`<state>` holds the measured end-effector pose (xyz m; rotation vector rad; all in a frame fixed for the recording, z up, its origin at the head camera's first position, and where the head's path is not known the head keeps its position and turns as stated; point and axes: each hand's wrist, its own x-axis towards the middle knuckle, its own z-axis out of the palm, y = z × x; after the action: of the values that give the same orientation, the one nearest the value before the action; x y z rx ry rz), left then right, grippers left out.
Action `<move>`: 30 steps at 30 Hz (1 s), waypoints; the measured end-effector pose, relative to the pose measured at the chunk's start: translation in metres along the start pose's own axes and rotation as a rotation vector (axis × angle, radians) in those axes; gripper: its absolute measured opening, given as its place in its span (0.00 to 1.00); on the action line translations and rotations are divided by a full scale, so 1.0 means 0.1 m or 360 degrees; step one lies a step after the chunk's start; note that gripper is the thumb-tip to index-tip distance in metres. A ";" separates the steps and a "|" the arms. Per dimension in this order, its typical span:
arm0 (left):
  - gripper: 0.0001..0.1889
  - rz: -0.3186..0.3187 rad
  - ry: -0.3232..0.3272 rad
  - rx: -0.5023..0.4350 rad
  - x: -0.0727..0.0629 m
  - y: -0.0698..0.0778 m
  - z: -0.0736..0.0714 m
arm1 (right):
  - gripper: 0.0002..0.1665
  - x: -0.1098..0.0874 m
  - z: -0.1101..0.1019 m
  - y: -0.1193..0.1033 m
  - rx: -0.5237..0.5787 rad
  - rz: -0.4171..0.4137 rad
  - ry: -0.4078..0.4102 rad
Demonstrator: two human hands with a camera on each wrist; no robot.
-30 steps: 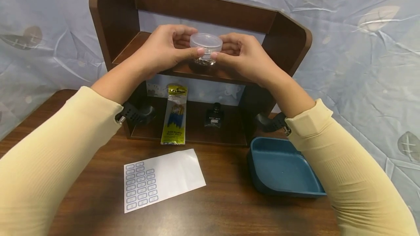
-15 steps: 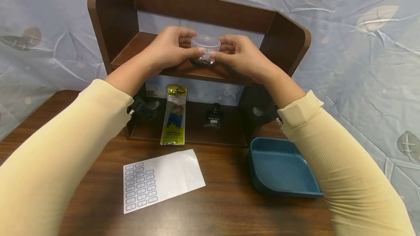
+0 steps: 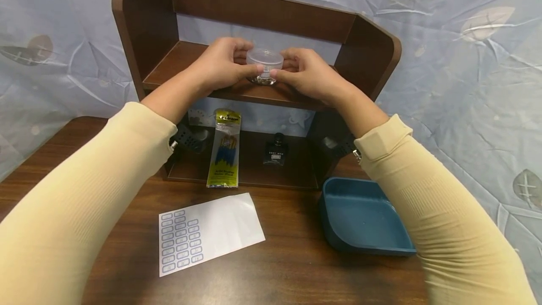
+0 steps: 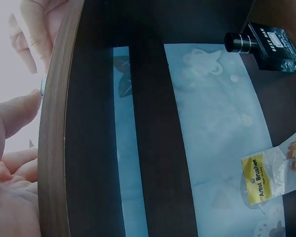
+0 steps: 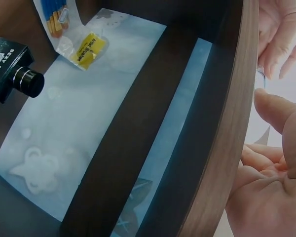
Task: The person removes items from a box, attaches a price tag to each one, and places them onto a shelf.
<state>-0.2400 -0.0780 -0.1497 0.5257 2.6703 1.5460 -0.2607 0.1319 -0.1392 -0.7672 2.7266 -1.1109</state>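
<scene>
A small round clear jar point(image 3: 265, 60) with a translucent lid is at the upper board of the brown shelf point(image 3: 250, 92), in the head view; small bits show near its base. My left hand point(image 3: 226, 65) grips its left side, the thumb in front and the fingers behind. On the opposite side, my right hand point(image 3: 311, 72) holds it in the same way. Both thumbs nearly meet on the jar's front. In both wrist views, the shelf board hides most of the jar. Whether its base touches the board I cannot tell.
A packet of artist brushes point(image 3: 226, 149) leans in the lower compartment, with a black perfume bottle point(image 3: 276, 149) to its right. On the table point(image 3: 292, 267) lie a sheet of labels point(image 3: 224, 222) and a blue-green tray point(image 3: 364, 222), near my right sleeve.
The jar and both hands have come down slightly in the head view, and both forearms have drawn a little inward. Both hands keep their grip on the jar.
</scene>
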 end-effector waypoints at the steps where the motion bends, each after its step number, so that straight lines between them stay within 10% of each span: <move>1: 0.40 -0.0001 -0.0003 0.0001 0.00 0.00 0.00 | 0.33 0.00 0.00 0.00 -0.0002 0.0001 -0.0004; 19: 0.43 0.0015 0.0001 0.0143 -0.05 -0.03 -0.03 | 0.25 -0.01 0.05 0.04 -0.0006 -0.0098 0.0029; 30: 0.37 0.0266 0.0172 0.0565 -0.36 -0.07 0.01 | 0.41 -0.58 0.04 0.21 -0.0200 -0.0167 0.0294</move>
<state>-0.2076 -0.0910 -0.1613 0.7099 3.0761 1.1599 -0.2180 0.1701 -0.1620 -0.8750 2.9658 -1.0893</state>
